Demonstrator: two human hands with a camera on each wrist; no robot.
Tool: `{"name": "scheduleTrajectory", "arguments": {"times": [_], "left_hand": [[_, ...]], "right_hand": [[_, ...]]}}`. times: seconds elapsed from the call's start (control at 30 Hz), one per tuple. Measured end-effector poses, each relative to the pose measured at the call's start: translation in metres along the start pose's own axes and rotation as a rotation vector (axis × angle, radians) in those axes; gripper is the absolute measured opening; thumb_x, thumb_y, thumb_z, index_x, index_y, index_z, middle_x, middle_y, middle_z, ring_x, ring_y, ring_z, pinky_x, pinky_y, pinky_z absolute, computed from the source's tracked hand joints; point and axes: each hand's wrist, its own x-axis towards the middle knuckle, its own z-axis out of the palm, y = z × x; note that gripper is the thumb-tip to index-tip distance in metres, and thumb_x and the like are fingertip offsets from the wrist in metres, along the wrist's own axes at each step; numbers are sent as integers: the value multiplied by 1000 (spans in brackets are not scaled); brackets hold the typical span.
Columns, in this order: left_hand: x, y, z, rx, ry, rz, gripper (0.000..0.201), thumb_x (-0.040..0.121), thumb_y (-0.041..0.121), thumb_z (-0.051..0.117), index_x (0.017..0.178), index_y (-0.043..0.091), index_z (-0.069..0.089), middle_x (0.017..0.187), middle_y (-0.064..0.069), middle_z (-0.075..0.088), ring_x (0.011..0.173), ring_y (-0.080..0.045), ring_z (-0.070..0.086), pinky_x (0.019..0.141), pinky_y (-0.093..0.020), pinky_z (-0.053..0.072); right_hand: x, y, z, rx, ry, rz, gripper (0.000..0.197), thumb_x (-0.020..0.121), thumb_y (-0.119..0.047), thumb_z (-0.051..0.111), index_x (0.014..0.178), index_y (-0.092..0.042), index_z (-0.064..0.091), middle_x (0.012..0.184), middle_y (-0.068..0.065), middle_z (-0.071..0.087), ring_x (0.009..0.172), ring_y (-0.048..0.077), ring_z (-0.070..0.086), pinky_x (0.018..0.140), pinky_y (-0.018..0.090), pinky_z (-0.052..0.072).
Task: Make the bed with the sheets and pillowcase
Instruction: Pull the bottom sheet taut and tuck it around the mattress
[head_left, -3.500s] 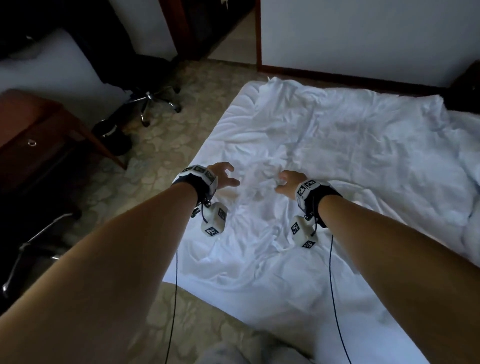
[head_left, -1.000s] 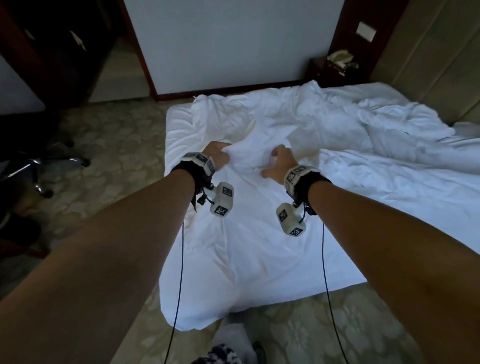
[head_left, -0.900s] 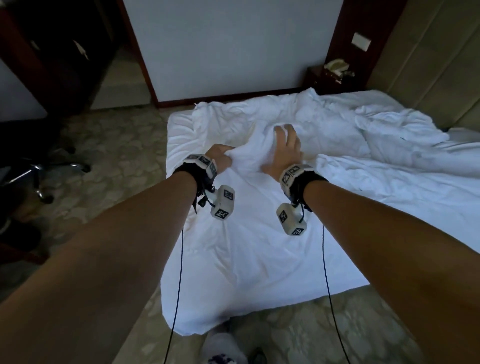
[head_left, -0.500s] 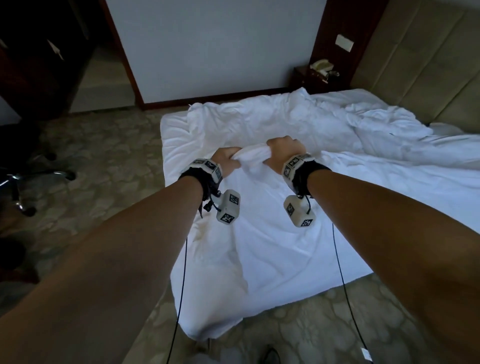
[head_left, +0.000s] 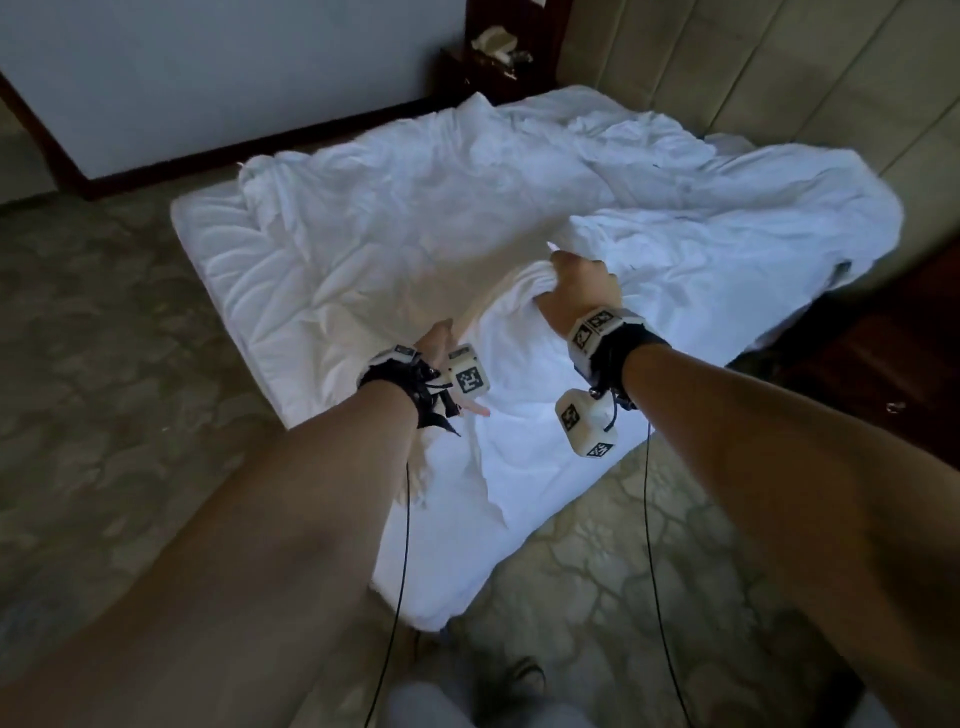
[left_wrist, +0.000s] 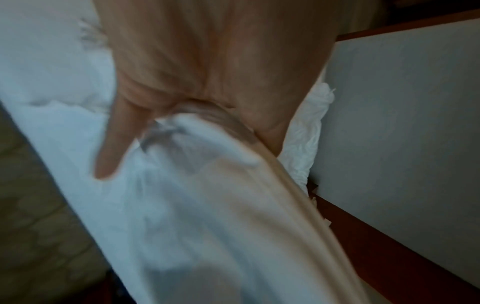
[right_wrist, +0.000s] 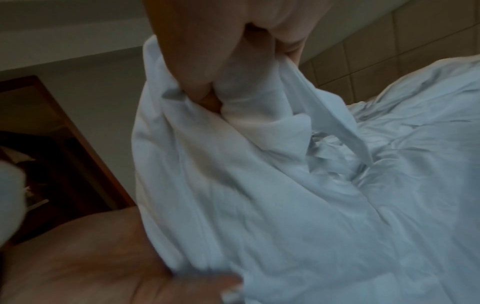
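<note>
A crumpled white sheet (head_left: 415, 223) lies across the bed, over a quilted mattress (head_left: 218, 249) bare at its left edge. My right hand (head_left: 576, 283) is raised over the middle of the bed and grips a bunched fold of the sheet (right_wrist: 249, 115). Nearer the bed's front edge, my left hand (head_left: 441, 338) holds a stretched strand of the same sheet (left_wrist: 207, 164) in its palm with the thumb sticking out (left_wrist: 109, 154). Its fingers are hidden behind the wrist camera in the head view. The cloth runs taut between both hands.
A dark nightstand (head_left: 488, 67) with a phone stands at the bed's far corner beside a padded headboard (head_left: 753, 67). Dark wooden furniture (head_left: 883, 374) sits to the right. Patterned carpet (head_left: 104, 364) surrounds the bed; my foot (head_left: 511, 675) is near the bed's corner.
My hands, side by side on one bunch half a second ago, have drawn apart: the left dropped toward the near edge, the right went right, pulling the sheet between them.
</note>
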Motion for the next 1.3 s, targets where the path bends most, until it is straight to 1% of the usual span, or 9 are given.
{"name": "scheduleTrajectory", "arguments": {"times": [0.13, 0.3, 0.4, 0.57, 0.77, 0.93, 1.03, 1.17, 1.3], "left_hand": [[17, -9, 5, 126, -4, 3, 36, 98, 31, 46, 127, 11, 53, 138, -16, 51, 109, -31, 56, 90, -32, 52], [21, 0, -7, 276, 142, 132, 40, 93, 27, 49, 132, 17, 51, 140, -8, 50, 131, -29, 45, 102, -29, 41], [-35, 10, -6, 168, 239, 195, 53, 93, 13, 57, 144, 10, 41, 143, -9, 46, 129, -24, 49, 88, -20, 44], [-98, -9, -32, 216, 162, 264, 54, 83, 13, 62, 135, 23, 54, 139, -5, 53, 117, -27, 58, 101, -37, 48], [-128, -49, -78, 327, 121, 256, 50, 86, 0, 59, 134, 16, 57, 142, -7, 49, 122, -27, 53, 90, -26, 46], [-122, -81, -97, 382, 104, 231, 49, 85, 6, 60, 130, 24, 60, 141, -8, 52, 118, -29, 56, 96, -32, 49], [-107, -104, -105, 410, 73, 215, 49, 86, 6, 58, 131, 25, 59, 141, -10, 51, 116, -28, 57, 88, -25, 47], [-85, -133, -123, 456, 8, 149, 48, 90, 2, 52, 134, 21, 57, 137, -7, 50, 100, -26, 57, 79, -23, 46], [-63, -158, -145, 565, -55, 118, 45, 89, 2, 52, 128, 23, 59, 122, 3, 46, 103, -22, 51, 82, -19, 39]], "right_hand": [[-33, 19, -7, 15, -17, 72, 49, 77, -21, 55, 125, -30, 47, 96, 11, 64, 90, 37, 61, 80, 40, 54], [-76, 40, -1, -148, -212, 103, 35, 80, -38, 43, 114, -47, 49, 103, 4, 65, 86, 32, 60, 70, 35, 46], [-107, 36, 1, -203, -324, 131, 33, 84, -38, 40, 111, -33, 59, 106, 5, 62, 89, 31, 57, 73, 35, 44], [-165, 5, 4, -243, -450, 121, 11, 80, -29, 56, 87, -20, 57, 98, 7, 63, 93, 29, 59, 82, 39, 51], [-215, -36, 32, -172, -617, 99, 34, 72, -32, 69, 103, -19, 64, 100, 7, 65, 94, 30, 63, 87, 41, 54], [-233, -46, 78, -210, -566, 149, 15, 58, -30, 60, 73, -29, 58, 85, -2, 63, 85, 26, 62, 77, 41, 56], [-242, -50, 102, -169, -574, 217, 20, 63, -26, 60, 82, -30, 60, 85, -3, 62, 84, 25, 61, 72, 34, 54], [-248, -61, 142, -87, -557, 292, 55, 79, -20, 63, 133, -28, 54, 122, 6, 59, 112, 31, 56, 83, 32, 47], [-259, -80, 192, -64, -549, 346, 50, 78, -18, 62, 126, -30, 59, 118, 8, 64, 108, 32, 59, 87, 35, 52]]}}
